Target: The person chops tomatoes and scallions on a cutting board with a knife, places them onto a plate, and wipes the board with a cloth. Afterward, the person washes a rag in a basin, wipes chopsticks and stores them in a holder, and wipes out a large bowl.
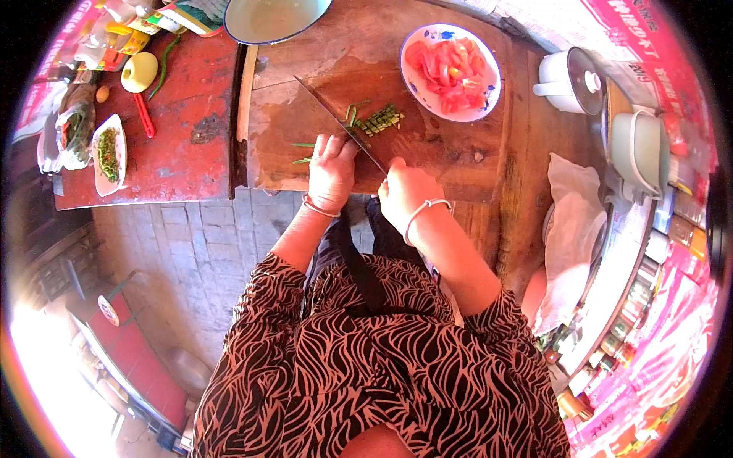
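My right hand is closed around the handle of a long kitchen knife, whose blade slants up and left across the wooden cutting board. Curled fingers of my left hand press thin green stalks onto the board, right beside the blade; their ends stick out to the left. Beyond the blade lies a pile of short cut green pieces. Behind that, a blue-rimmed white plate holds red slices that look like tomato.
An enamel basin stands at the back. On the red table are a white dish of chopped greens, a red-handled tool, a pale yellow round item and an egg. A lidded white pot stands right.
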`<state>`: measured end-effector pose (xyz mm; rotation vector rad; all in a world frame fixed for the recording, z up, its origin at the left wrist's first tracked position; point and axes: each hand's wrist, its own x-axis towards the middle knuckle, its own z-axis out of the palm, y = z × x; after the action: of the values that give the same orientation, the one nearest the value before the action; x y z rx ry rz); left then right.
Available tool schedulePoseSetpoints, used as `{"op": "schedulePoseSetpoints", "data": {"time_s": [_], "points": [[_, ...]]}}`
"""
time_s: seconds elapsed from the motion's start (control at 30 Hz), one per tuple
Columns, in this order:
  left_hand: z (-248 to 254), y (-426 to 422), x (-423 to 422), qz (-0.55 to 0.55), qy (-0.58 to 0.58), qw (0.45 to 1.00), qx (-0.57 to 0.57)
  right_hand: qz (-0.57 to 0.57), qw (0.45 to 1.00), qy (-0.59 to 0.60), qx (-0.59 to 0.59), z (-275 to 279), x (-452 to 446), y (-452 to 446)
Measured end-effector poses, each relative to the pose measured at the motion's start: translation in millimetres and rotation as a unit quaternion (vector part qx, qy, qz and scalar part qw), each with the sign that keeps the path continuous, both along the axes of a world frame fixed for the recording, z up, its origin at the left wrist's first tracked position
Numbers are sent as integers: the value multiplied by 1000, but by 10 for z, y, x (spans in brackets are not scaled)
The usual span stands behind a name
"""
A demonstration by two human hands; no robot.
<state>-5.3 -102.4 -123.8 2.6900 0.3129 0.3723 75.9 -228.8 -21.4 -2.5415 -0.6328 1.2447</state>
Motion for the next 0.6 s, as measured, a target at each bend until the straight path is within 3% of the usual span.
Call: {"op": "schedulePoseSetpoints", "data": {"time_s": [0.4,0.6], "points": [[3,25,-25,-12,-16,1000,-18,-34,999,-6,21,-324,-172,-41],[37,45,-51,-18,-6,1000,4,-17,1000,4,3,-38,-118,7]]}}
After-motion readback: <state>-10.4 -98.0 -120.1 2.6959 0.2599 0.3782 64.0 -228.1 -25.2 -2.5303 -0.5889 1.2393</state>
